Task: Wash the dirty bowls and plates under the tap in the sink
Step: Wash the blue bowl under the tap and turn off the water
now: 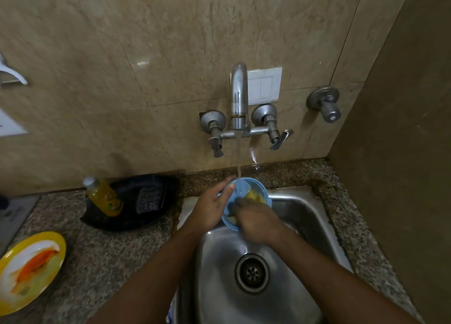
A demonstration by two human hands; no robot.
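The small round light-blue plastic bowl sits over the back of the steel sink, under the chrome tap's stream. It looks light, stiff and slippery when wet; the rim is the best hold. The left hand grips that rim, thumb inside; the right hand rubs inside, fingers curled. The bowl's mouth tilts toward the person; being round, it has no long axis.

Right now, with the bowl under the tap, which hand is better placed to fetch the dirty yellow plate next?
Probably the left hand. The yellow plate lies on the counter to its side, and the right hand would have to cross over the blue bowl.
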